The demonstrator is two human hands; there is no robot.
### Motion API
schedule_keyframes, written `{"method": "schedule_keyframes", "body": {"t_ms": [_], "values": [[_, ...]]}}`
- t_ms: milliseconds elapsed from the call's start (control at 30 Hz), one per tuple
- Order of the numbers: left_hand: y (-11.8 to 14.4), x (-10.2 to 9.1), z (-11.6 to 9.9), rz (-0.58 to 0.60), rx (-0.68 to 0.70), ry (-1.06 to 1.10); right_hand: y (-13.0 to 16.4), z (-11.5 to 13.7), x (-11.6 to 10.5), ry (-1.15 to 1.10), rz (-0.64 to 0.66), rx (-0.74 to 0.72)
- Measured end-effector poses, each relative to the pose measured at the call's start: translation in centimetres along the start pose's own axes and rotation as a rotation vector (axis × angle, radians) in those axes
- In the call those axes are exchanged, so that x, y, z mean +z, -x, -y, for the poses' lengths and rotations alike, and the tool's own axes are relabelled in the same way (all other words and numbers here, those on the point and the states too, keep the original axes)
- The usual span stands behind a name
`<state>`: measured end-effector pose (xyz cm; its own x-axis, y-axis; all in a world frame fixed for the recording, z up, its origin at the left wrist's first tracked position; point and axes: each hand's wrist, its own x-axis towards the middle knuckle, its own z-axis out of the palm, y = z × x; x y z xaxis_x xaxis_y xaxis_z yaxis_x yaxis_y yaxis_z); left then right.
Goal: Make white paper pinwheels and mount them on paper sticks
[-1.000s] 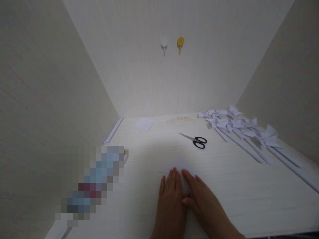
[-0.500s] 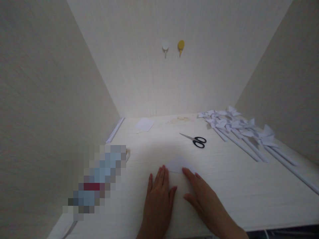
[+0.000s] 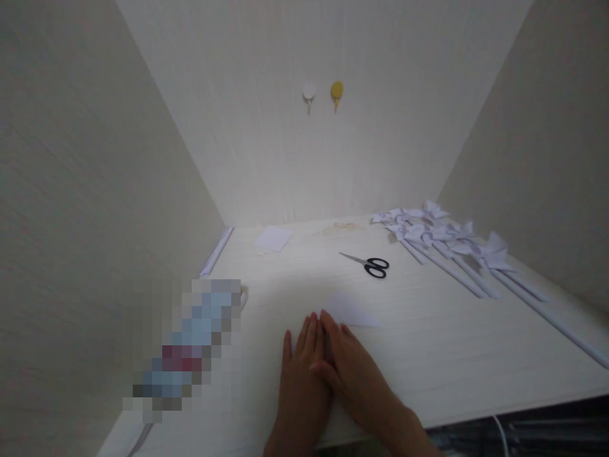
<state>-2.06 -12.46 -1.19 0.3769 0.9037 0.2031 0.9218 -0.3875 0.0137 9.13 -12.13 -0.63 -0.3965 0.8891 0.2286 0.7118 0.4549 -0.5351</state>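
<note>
Left hand: the left hand (image 3: pixel 301 374) lay flat, palm down, on the worktop (image 3: pixel 428 355), just near-left of the folded paper; its fingers (image 3: pixel 309 330) were straight and close together, clamped on nothing.
Right hand: the right hand (image 3: pixel 349 371) lay flat beside the left one, partly over it, with its fingers (image 3: pixel 333 330) straight and together; the tips touched the near-left edge of the folded paper, pressing rather than gripping.
Folded paper: a white triangular folded paper (image 3: pixel 351 309) lay flat on the worktop, its point aimed right, just beyond both hands.
Scissors: black-handled scissors (image 3: pixel 367 264) lay beyond the folded paper, apart from it, blades pointing left.
Pinwheels: a row of white paper pinwheels on long white sticks (image 3: pixel 451 251) lay far right of the folded paper, well apart from it, along the right wall.
Small sheet: a small white sheet (image 3: pixel 273 238) lay far beyond and left of the folded paper, near the back wall.
Hooks: 2 wall hooks, 1 white (image 3: pixel 309 92) and 1 yellow (image 3: pixel 337 91), sat side by side on the back wall, high above the folded paper.
Blurred patch: a pixelated area (image 3: pixel 190 349) covered something left of the folded paper; what it was could not be told.
</note>
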Motion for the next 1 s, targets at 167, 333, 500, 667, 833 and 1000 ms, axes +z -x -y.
{"method": "schedule_keyframes", "body": {"t_ms": [167,333,500,667,833,1000], "values": [[-0.5,-0.6,-0.5,0.047,-0.066,-0.012,1.9,-2.9,-1.1,0.157,-0.069,0.057],[-0.6,-0.4,-0.6,0.036,-0.077,-0.007,4.1,-5.0,-2.2,0.27,-0.157,0.128],[-0.4,-0.3,-0.3,0.027,-0.076,-0.001,4.9,-5.3,-2.2,0.339,-0.207,0.13],[-0.3,0.0,-0.8,-0.008,-0.089,-0.013,4.9,-5.3,-1.7,0.41,-0.24,0.118],[-1.5,0.2,-4.7,-0.102,0.008,-0.013,5.0,-5.7,-1.4,0.485,-0.271,0.092],[-2.9,0.8,-7.4,-0.07,0.139,0.039,5.0,-6.2,-1.3,0.546,-0.217,0.092]]}}
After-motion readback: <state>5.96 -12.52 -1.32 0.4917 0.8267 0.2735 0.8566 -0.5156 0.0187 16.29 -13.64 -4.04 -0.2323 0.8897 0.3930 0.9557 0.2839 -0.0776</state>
